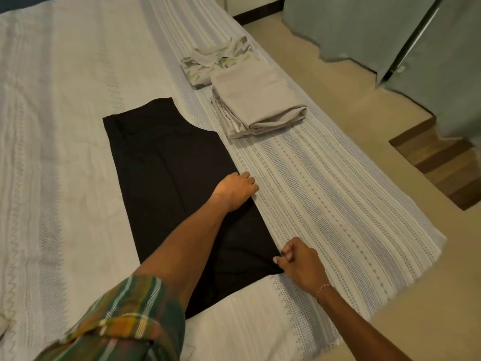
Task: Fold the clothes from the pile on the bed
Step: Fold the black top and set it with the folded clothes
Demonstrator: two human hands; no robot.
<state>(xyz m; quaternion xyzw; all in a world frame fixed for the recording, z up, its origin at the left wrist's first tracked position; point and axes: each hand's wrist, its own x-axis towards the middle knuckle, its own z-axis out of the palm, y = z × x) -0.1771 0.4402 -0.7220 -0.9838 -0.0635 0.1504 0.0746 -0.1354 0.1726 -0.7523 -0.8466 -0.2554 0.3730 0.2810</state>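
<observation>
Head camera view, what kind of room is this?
Probably a bedroom: a bed with a striped bedspread, a folded beige garment on it, and a black garment being folded.

Rolled plaid sleeve (125, 319) (green-orange); perhaps beaded bracelet (323, 289)

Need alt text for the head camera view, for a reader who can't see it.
A person's left hand and right hand grip the right edge of black trousers lying flat on a bed. Beyond lie folded beige cloth and a folded patterned shirt.
</observation>
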